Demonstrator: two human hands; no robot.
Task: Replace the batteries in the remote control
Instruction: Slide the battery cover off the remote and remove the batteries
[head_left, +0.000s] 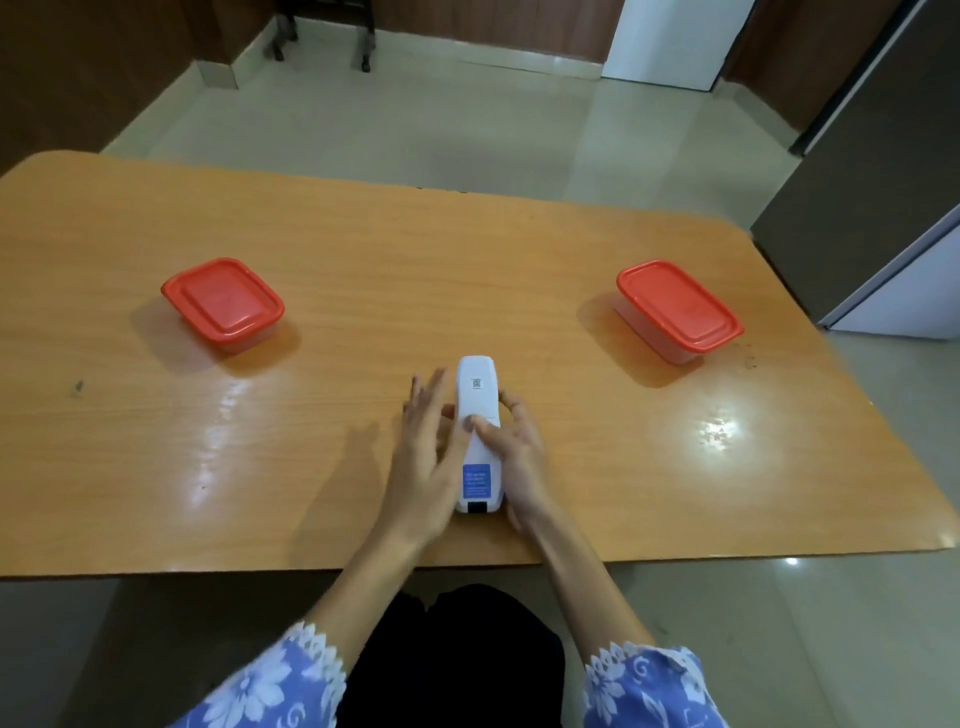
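A white remote control (477, 395) lies back side up near the front edge of the wooden table (363, 260), with a blue label at its near end. My right hand (514, 457) wraps its right side, the thumb pressing on the back cover. My left hand (423, 457) rests against its left side with the fingers spread and the thumb on the cover. No batteries are in sight.
Two clear plastic boxes with red lids stand on the table, one at the left (223, 304), one at the right (678, 309). A grey cabinet (857, 208) stands beyond the table's right end. Chair legs (322, 41) show on the tiled floor behind.
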